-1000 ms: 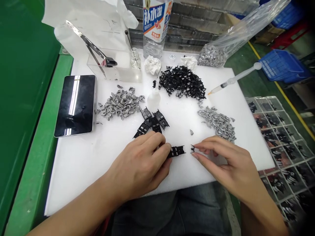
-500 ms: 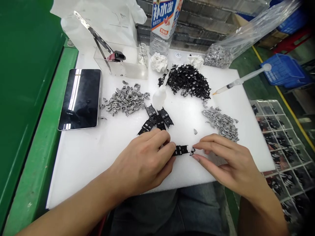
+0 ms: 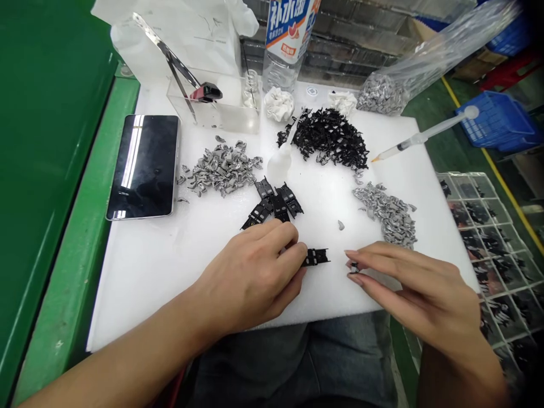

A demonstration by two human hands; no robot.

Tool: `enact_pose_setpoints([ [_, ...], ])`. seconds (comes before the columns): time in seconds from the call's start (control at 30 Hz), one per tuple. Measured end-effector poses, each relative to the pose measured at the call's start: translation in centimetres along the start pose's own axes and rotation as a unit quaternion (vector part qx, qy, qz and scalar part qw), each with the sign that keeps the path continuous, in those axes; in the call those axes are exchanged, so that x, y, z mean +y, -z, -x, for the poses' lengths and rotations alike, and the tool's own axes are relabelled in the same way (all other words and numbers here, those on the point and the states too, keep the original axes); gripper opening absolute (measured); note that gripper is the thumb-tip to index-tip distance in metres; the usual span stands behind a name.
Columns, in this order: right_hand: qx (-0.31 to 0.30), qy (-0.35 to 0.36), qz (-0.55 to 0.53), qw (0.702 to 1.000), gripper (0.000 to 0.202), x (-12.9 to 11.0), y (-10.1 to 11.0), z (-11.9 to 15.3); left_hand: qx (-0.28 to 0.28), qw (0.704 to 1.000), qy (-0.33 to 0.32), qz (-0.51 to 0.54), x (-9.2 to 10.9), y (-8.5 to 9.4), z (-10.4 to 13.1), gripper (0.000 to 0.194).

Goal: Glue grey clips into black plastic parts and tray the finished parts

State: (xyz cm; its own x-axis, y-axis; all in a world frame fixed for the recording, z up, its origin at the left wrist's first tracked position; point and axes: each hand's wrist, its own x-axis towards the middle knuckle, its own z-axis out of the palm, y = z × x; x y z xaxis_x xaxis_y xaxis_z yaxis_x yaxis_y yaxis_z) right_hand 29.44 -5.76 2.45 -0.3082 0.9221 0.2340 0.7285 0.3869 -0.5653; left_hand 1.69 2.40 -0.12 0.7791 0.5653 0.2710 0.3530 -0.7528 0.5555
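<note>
My left hand (image 3: 259, 272) is closed on a black strip (image 3: 318, 256), whose right end sticks out past the fingertips. My right hand (image 3: 408, 283) pinches a small black-and-grey clip (image 3: 354, 268) between thumb and fingers, a short gap to the right of the strip. Several black strips (image 3: 280, 205) lie crossed just beyond my left hand. Farther back is a heap of small black parts (image 3: 331, 139). Grey pieces form one pile at the left (image 3: 223, 168) and another at the right (image 3: 389, 215). One loose grey piece (image 3: 340, 225) lies between the strips and the right pile.
A tablet (image 3: 144, 167) lies on the white board (image 3: 191, 243) at the left. Behind stand a clear box (image 3: 229, 119) with tweezers and a bottle (image 3: 283, 62). A white dropper bulb (image 3: 279, 162) and a syringe (image 3: 425, 135) lie farther in. A compartment tray (image 3: 488, 226) is at the right.
My right hand has drawn back to the right with the clip, widening the gap to the strip. My left hand keeps its hold. The whole view has shifted slightly.
</note>
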Motion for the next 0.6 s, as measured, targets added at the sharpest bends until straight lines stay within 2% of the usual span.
enact_pose_setpoints([
  [0.3, -0.014, -0.028, -0.008, 0.999, 0.036, 0.3, -1.3, -0.7, 0.003, 1.0, -0.012, -0.01, -0.2, 0.0, 0.0, 0.023],
  [0.47, 0.024, -0.056, -0.018, 0.998, 0.039, 0.5, -1.5, -0.4, 0.007, 1.0, -0.01, -0.005, -0.2, -0.2, 0.0, 0.023],
  [0.6, 0.015, -0.04, -0.048, 0.998, 0.036, 0.2, -1.7, -0.9, 0.011, 1.0, -0.007, 0.001, -0.2, -0.2, 0.1, 0.022],
])
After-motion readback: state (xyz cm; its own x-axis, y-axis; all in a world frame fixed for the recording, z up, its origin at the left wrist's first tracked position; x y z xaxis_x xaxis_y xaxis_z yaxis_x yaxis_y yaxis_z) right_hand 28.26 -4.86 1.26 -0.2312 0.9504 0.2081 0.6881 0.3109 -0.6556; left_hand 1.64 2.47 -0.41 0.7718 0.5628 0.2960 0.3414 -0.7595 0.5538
